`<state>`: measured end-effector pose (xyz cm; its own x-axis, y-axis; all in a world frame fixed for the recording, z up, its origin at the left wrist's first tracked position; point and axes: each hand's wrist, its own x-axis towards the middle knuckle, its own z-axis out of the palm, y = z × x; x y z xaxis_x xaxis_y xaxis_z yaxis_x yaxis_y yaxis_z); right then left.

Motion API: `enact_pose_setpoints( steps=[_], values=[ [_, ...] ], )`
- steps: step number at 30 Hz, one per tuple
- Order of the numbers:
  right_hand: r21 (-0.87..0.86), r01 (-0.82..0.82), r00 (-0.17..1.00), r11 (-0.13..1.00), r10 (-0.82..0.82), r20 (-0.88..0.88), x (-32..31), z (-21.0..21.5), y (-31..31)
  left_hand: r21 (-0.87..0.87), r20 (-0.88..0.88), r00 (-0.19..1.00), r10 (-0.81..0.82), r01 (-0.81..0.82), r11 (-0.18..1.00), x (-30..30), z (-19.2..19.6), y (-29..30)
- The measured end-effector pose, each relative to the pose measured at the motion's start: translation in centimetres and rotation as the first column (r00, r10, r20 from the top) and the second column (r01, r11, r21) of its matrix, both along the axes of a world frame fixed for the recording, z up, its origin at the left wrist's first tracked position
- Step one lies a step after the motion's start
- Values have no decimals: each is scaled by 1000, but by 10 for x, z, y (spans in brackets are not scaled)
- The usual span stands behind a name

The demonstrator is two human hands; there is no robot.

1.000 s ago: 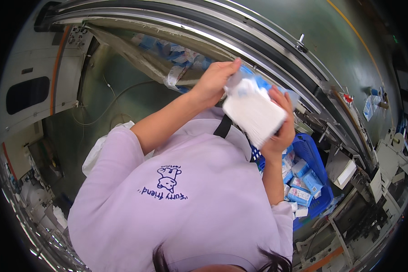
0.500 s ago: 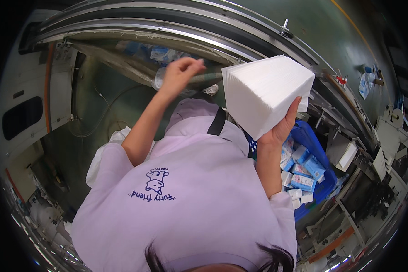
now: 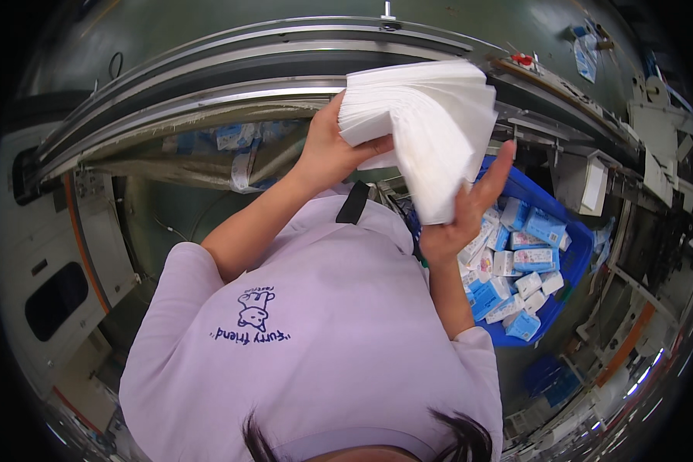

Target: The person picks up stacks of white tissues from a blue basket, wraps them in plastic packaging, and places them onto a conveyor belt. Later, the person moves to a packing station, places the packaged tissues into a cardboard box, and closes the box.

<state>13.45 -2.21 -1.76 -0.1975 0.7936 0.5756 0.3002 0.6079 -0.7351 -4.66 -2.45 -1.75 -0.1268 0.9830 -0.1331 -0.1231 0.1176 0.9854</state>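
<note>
A thick stack of white tissues [image 3: 439,115] is held up in front of me, bent over in the middle with its sheets fanning apart. My left hand [image 3: 335,150] grips the stack's left end, with the thumb beneath and the fingers behind it. By the lower right end is my right hand [image 3: 466,212], its fingers spread apart. The stack's drooping end rests against that palm, and the fingers are not closed round it.
On the right, a blue crate [image 3: 581,246] holds many small blue-and-white packs [image 3: 535,258]. Metal rails [image 3: 231,96] of a machine run across ahead of me. A white cabinet [image 3: 50,254] stands at the left. Beneath the rails hangs a cloth sling [image 3: 200,165] with plastic wrappers.
My left hand has moved right and taken hold of the stack's left end. The stack has gone from a straight block to bent and fanned. My right hand's fingers have spread.
</note>
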Motion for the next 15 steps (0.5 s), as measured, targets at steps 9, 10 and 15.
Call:
enact_pose_setpoints(
  steps=[9,10,15],
  values=[
    [-563,-638,616,526,-91,-783,83,-7,29,-104,102,827,-552,561,821,9,-1,20],
    [-634,-584,781,507,138,-609,90,-8,28,-122,-40,785,-618,610,783,13,-3,25],
    [-826,-129,945,549,321,66,77,-1,7,-212,-290,603,-743,717,664,35,1,39]
  ],
)
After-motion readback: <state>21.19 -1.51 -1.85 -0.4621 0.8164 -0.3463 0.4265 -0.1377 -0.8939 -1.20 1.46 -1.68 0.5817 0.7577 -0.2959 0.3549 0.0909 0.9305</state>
